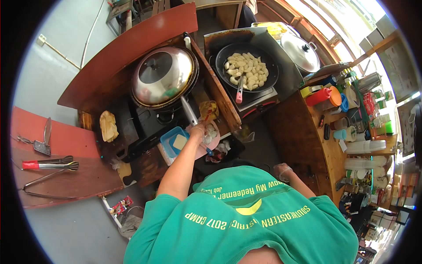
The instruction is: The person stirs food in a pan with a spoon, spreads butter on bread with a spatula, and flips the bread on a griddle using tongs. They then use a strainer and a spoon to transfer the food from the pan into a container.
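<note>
My left hand (pixel 199 130), in a clear plastic glove, reaches out over a pink plate (pixel 215 141) of pale dough pieces. Its fingers are curled around what looks like a thin utensil with a blue end (pixel 210 152). Just beyond the hand are the white handle (pixel 189 110) of a lidded wok (pixel 163 77) and a jar of amber liquid (pixel 209 109). A blue tub (pixel 169 140) holding a white block sits left of the hand. My right hand (pixel 282 170), also gloved, hangs close to my body by the wooden counter (pixel 299 132). Its fingers are hard to make out.
A black pan (pixel 270 66) of pale dumplings with a red-handled spatula (pixel 239 90) stands on the right burner. A steel lid (pixel 300 52) lies behind it. Tongs and scissors (pixel 50 165) rest on the red board at left. Bottles, cups and stacked containers (pixel 365 147) crowd the right counter.
</note>
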{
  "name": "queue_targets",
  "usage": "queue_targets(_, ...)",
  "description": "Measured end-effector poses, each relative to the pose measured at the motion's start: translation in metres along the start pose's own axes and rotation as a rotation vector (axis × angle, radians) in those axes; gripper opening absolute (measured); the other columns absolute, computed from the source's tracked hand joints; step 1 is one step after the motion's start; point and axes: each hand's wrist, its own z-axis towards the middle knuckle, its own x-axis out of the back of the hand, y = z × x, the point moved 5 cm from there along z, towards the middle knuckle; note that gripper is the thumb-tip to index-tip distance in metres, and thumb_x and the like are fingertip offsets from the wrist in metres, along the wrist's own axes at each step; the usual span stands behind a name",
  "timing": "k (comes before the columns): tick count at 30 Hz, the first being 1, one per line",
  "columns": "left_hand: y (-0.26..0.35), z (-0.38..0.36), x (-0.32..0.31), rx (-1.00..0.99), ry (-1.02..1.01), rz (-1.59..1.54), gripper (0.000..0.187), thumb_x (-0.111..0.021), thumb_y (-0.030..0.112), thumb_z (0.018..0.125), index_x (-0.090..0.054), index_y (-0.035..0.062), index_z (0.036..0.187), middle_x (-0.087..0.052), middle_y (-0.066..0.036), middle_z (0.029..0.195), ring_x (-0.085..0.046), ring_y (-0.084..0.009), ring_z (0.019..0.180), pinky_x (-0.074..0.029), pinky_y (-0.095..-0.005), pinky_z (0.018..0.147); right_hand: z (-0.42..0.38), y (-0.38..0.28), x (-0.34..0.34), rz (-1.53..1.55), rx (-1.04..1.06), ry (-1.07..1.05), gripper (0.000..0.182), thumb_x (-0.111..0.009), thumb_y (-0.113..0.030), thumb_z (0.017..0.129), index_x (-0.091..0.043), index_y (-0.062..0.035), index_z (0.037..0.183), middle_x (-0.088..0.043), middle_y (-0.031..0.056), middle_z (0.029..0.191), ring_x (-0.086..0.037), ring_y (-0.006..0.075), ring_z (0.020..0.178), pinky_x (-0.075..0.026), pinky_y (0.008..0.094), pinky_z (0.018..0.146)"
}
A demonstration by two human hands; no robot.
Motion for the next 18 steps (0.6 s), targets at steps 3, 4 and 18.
queue_targets(3,-0.003,-0.017,0.019,-0.022,-0.028,-0.109,0.016,-0.063,0.019,0.092,-0.064,0.0059,0.082,-0.057,-0.005,0.065,-0.051,-0.0154,0.046,-0.041,-0.0297,0.042,-0.046,-0.084,0.054,-0.263,0.041,-0.116,0.023,-0.056,-0.007,0.081,-0.069,-0.0046,0.100,-0.070,0.0168,0.102,-0.068,0.0323,0.099,-0.055,0.0404,0.083)
queue_targets(4,0.001,-0.033,0.026,0.007,-0.049,-0.185,0.014,-0.069,0.017,0.089,-0.064,0.0039,0.084,-0.057,-0.004,0.065,-0.051,-0.0148,0.046,-0.042,-0.0288,0.043,-0.048,-0.097,0.049,-0.422,0.098,-0.175,0.024,-0.056,-0.007,0.082,-0.068,-0.0051,0.102,-0.069,0.0168,0.104,-0.067,0.0328,0.101,-0.055,0.0408,0.084)
queue_targets(18,0.007,-0.263,0.314,-0.258,-0.220,-0.518,0.031,-0.060,0.014,0.095,-0.053,0.0046,0.123,-0.060,-0.007,0.084,-0.057,-0.0153,0.068,-0.051,-0.0333,0.066,-0.040,-0.231,0.045,-0.401,0.111,-0.193,0.027,-0.054,-0.006,0.083,-0.069,-0.0056,0.105,-0.068,0.0182,0.106,-0.066,0.0324,0.102,-0.055,0.0408,0.086)
